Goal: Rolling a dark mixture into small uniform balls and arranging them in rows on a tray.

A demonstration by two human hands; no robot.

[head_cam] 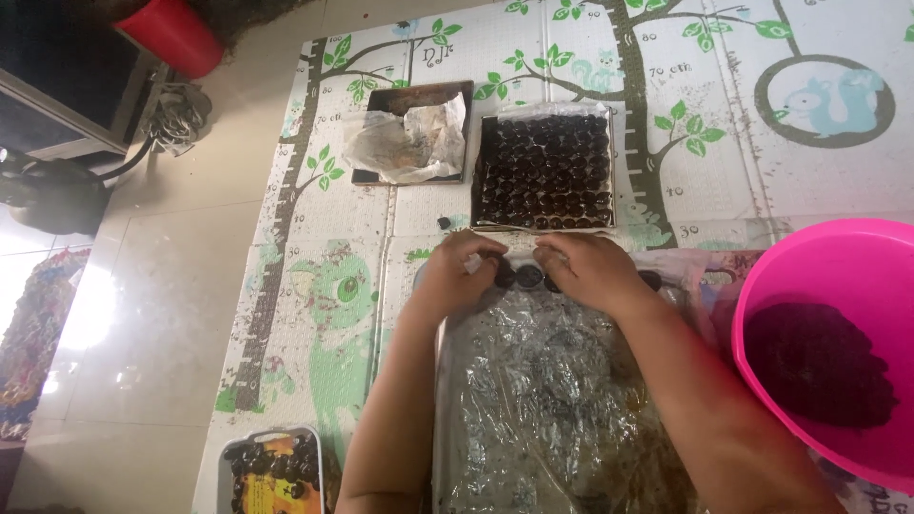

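Left hand (459,269) and right hand (583,268) at frame centre, fingers curled, pinching dark round pieces (528,277) at far edge of plastic-lined tray (552,400), long axis running away from viewer

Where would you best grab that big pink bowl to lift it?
Probably by the rim of the pink bowl, at its left edge nearest the right hand. That lip is bare and open, while the dark filling sits low inside.
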